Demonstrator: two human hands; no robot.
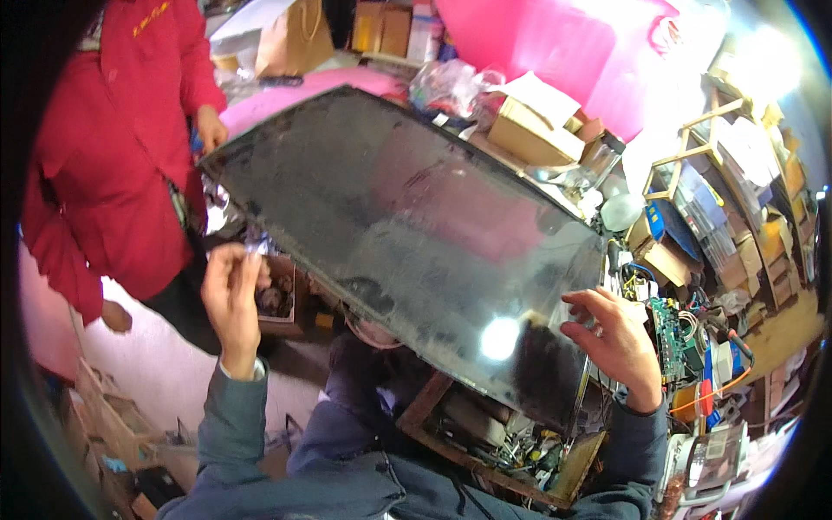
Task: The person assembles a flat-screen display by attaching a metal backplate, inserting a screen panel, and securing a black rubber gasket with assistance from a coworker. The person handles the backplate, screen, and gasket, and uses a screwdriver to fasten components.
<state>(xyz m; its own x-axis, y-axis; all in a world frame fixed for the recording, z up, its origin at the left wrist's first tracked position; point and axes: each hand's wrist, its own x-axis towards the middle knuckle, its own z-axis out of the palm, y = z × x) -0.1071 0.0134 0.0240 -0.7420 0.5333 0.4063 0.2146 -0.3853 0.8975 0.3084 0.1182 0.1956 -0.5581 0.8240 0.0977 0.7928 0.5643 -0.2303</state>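
A large, dusty flat screen panel [407,199] with a dark, glossy face lies slanted in front of me, a bright lamp reflected near its close right end. My right hand [615,338] hovers at that right end, its fingers spread and nothing in them. Whether its fingertips touch the glass I cannot tell. My left hand [232,299] is raised beside the panel's near left edge, fingers drawn together at the tips. A small shiny patch shows by those fingertips, and I cannot make out whether it is held.
At the left stands a person in a red jacket [130,147], one hand [211,130] at the panel's far left corner. An open drawer of tools [520,442] sits below the panel. Green circuit boards [666,334] and wires crowd the right; a cardboard box [536,130] lies behind.
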